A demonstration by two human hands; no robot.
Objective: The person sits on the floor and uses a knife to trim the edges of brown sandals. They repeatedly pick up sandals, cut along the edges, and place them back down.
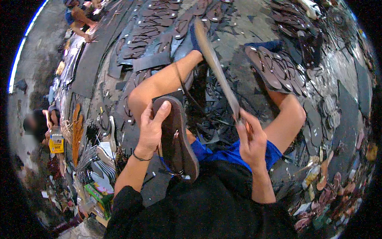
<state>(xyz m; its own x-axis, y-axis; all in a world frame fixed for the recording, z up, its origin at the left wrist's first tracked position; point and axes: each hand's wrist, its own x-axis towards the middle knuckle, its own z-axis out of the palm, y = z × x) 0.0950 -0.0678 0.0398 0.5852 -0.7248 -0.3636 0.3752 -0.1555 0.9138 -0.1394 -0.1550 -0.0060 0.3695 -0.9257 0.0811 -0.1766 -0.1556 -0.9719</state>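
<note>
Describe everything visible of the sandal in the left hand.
The sandal has a dark brown, foam-like sole with rounded ends and a greyer edge. A thin strap shows only partly; a pale mark sits near the lower end. Tilted, it is gripped near its upper end by the left hand, thumb on its face. Whether the lower end touches the black shirt is unclear.

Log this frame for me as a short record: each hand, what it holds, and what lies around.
Left hand: grips a dark brown sandal, thumb on its footbed near the upper end
Right hand: grips a long, narrow tool, blurred; exact kind unclear
Over right shin: several brown sandals, overlapping
Ahead: rows of finished-looking sandals on the floor
Far left: yellow box
Other people: one at upper left, another at left edge, partly visible
</note>
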